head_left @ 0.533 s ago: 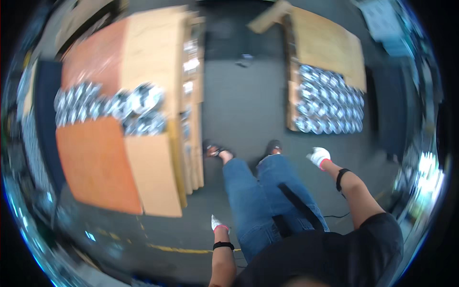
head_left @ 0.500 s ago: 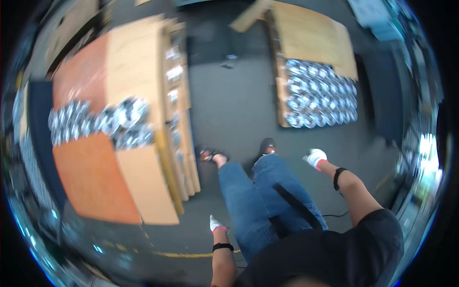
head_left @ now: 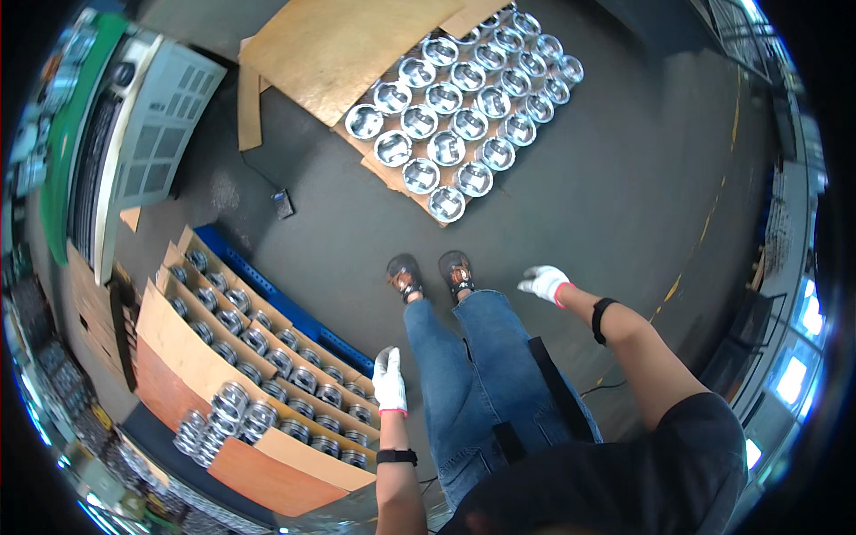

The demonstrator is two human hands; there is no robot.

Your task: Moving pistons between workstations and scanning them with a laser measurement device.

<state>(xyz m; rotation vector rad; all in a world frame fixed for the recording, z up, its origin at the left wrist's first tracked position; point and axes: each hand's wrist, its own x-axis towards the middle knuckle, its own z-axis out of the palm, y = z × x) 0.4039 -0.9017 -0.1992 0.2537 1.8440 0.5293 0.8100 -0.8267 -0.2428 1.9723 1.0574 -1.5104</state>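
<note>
My left hand (head_left: 390,382), in a white glove with a pink cuff, hangs beside my left leg. Its fingers are stretched out and hold nothing. Closest to it is a stepped cardboard stack (head_left: 160,321), with rows of shiny metal pistons (head_left: 278,361) standing on its layers. My right hand (head_left: 542,283), gloved the same way, is out past my right knee, its fingers extended and nothing in them. Ahead of my feet, many shiny cup-shaped metal pistons (head_left: 446,148) stand in rows on a low cardboard-covered stack, partly under a large brown sheet (head_left: 348,45).
A blue beam (head_left: 285,299) runs along the left stack's edge. A small dark device (head_left: 283,203) with a cord lies on the grey floor. A pale vented cabinet (head_left: 165,134) stands at the far left. Yellow floor lines (head_left: 704,223) run on the right.
My view has swung to the right, so the far piston stack now lies ahead of my feet. My feet have turned and stand closer together. Both hands remain without anything in them.
</note>
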